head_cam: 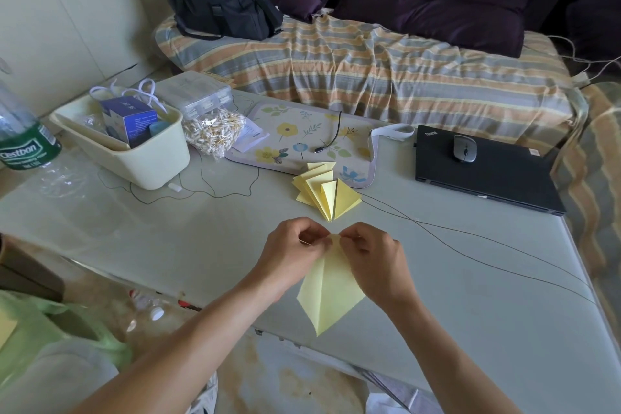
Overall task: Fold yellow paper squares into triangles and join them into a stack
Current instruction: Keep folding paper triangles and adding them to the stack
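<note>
From the head camera, a yellow paper piece lies at the near edge of the pale table, folded into a kite shape with a centre crease, its long point toward the person and overhanging the edge slightly. The left hand and right hand meet at its far tip, fingers curled, each pinching the paper there between thumb and fingertip. Just beyond, toward the middle of the table, the stack of folded yellow triangles fans out, its far end resting on a floral mat. A closed black laptop with a mouse on it sits far right; a cream bin far left.
</note>
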Demonstrator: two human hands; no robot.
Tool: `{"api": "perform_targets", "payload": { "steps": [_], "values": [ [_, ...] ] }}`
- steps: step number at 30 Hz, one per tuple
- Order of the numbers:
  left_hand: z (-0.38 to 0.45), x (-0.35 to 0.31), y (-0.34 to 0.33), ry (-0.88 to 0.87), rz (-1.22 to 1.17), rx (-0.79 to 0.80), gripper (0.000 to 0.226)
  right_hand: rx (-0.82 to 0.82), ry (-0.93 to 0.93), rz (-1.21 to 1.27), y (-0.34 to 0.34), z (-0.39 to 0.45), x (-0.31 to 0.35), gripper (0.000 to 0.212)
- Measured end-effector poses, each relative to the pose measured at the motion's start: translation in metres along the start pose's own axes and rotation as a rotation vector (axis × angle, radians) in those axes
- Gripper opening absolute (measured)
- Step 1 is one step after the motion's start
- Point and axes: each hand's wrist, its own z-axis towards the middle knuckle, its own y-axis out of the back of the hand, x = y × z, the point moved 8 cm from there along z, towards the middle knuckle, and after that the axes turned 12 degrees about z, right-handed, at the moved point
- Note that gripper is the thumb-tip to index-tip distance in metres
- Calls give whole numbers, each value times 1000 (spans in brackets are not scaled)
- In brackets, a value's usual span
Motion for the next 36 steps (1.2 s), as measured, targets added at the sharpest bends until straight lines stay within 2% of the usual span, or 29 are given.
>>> {"api": "perform_targets", "payload": {
  "steps": [5,12,19,27,36],
  "values": [
    [0,-2,4,-21,73,-47,8,49,-45,35,-5,-2,3,11],
    [0,-7,3,-83,152,-54,9,66,-187,191,-6,-1,-9,20],
    [0,-7,2,-82,184,-55,10,102,-195,180,-7,-2,-8,13],
    [-1,-3,0,-38,150,-32,10,71,-132,128,-5,-1,-5,12],
    [-2,-1,-4,10,123,6,11,-12,39,-29,-4,-1,0,11]
  ]
}}
